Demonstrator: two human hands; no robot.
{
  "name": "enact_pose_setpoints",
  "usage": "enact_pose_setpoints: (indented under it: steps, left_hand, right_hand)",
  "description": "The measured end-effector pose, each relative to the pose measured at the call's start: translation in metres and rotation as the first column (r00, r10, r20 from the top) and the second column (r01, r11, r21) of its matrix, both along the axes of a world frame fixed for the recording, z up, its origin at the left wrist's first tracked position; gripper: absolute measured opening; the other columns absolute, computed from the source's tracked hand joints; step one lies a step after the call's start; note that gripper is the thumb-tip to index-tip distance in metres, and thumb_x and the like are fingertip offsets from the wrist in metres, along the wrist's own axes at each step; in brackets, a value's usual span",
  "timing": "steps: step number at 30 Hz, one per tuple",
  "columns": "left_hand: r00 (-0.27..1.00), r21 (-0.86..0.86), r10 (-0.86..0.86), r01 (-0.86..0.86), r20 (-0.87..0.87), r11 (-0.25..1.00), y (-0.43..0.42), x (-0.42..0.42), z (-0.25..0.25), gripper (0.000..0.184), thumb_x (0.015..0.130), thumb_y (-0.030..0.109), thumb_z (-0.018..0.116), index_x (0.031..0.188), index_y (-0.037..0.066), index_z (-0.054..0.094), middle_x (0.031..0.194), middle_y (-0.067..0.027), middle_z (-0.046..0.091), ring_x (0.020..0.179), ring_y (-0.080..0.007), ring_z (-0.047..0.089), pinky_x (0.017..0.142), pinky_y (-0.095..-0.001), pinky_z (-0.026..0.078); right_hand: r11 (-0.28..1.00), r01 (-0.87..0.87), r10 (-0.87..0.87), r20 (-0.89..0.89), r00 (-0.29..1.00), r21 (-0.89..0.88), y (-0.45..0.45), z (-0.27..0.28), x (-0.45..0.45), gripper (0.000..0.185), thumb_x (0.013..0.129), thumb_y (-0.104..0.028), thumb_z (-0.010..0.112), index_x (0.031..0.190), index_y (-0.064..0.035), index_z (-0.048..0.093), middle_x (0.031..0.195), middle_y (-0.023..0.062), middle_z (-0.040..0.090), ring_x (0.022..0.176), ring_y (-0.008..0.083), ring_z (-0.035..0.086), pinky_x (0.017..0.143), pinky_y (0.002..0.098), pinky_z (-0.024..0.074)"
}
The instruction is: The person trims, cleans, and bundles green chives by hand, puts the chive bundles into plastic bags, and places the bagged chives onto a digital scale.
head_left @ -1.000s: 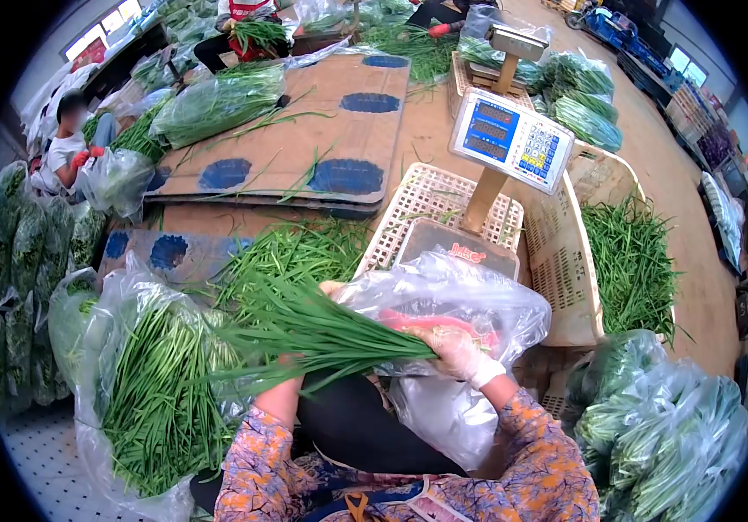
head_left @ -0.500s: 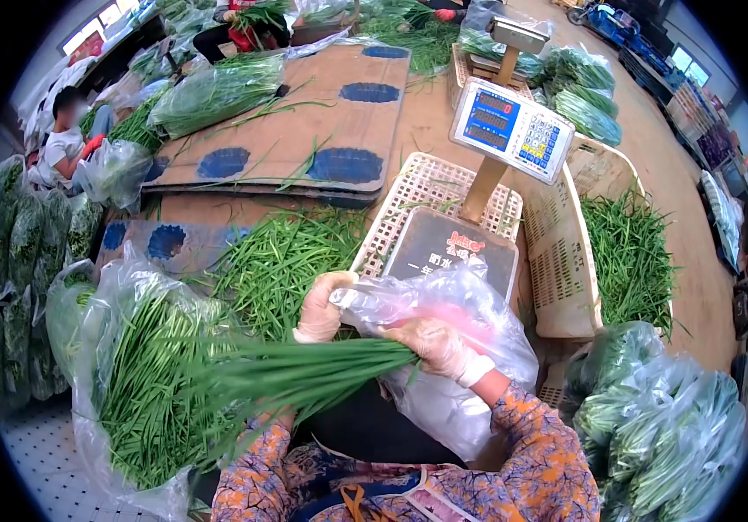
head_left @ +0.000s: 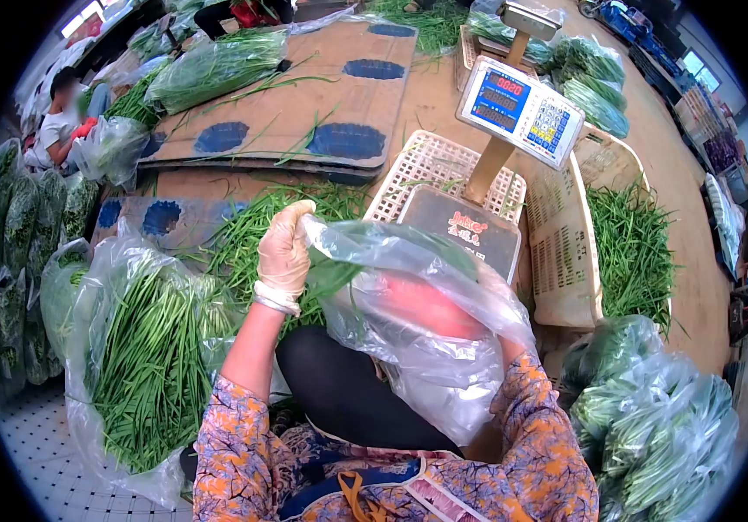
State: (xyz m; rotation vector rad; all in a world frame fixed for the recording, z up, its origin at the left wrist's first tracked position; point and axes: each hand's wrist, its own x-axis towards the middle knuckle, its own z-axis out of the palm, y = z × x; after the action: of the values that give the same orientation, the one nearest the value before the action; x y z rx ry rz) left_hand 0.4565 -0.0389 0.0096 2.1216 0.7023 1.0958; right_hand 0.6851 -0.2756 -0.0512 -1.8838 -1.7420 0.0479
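Observation:
My left hand [head_left: 283,252], in a pale thin glove, pinches the rim of a clear plastic bag [head_left: 444,374] with a pink-red patch. The bag hangs over my lap in front of the scale. A bunch of green chives [head_left: 337,271] shows through the film at the bag's mouth, its leaf tips pointing left. My right hand [head_left: 493,285] is at the bag's right side, blurred and partly covered by plastic; it appears closed round the other end of the bunch. Left of my knee, an opened bag [head_left: 87,383] holds more chives [head_left: 148,365].
A digital scale [head_left: 461,230] stands on an upturned white crate [head_left: 426,161]. Loose chives [head_left: 243,230] lie beyond my left hand. At right are a crate [head_left: 561,248] of greens and filled bags [head_left: 652,418]. A person [head_left: 56,130] sits at far left.
The bunch of chives has swung from across my lap up into the bag's mouth. My left hand has risen leftward, spreading the bag. The scale display has changed.

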Motion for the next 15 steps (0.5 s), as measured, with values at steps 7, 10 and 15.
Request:
enact_pose_setpoints:
  steps: [7, 10, 15]
  left_hand:
    - [0.920, -0.392, -0.366, 0.288, -0.142, 0.874, 0.009, -0.029, 0.052, 0.036, 0.078, 0.024, 0.066, 0.105, 0.003, 0.059, 0.110, -0.0108, 0.057, 0.106, -0.0241, 0.050, 0.095, -0.0337, 0.037]
    - [0.885, -0.404, -0.287, 0.126, -0.366, 0.906, 0.003, -0.007, 0.064, 0.042, 0.086, 0.040, 0.050, 0.103, 0.003, 0.059, 0.105, -0.0145, 0.058, 0.103, -0.0267, 0.052, 0.091, -0.0337, 0.039]
    - [0.507, -0.628, -0.650, 0.246, -0.566, 0.738, 0.015, 0.049, 0.037, 0.059, 0.090, 0.047, 0.043, 0.116, -0.004, 0.052, 0.115, -0.0153, 0.056, 0.101, -0.0226, 0.052, 0.091, -0.0294, 0.038]
  right_hand:
    - [0.999, 0.022, -0.026, 0.082, 0.996, 0.049, 0.002, 0.010, -0.012, 0.039, 0.077, -0.014, 0.058, 0.116, -0.0140, 0.057, 0.086, 0.0073, 0.064, 0.077, 0.0249, 0.060, 0.070, 0.0357, 0.0477]
    - [0.997, -0.028, 0.017, 0.145, 0.989, 0.070, 0.013, 0.020, -0.025, 0.038, 0.079, -0.015, 0.056, 0.116, -0.0154, 0.057, 0.085, 0.0068, 0.063, 0.075, 0.0245, 0.060, 0.069, 0.0360, 0.0474]
    - [0.964, -0.238, 0.201, 0.255, 0.946, 0.121, 0.033, 0.048, -0.059, 0.028, 0.082, -0.018, 0.052, 0.108, -0.0156, 0.061, 0.092, 0.0041, 0.063, 0.084, 0.0211, 0.060, 0.075, 0.0339, 0.0477]
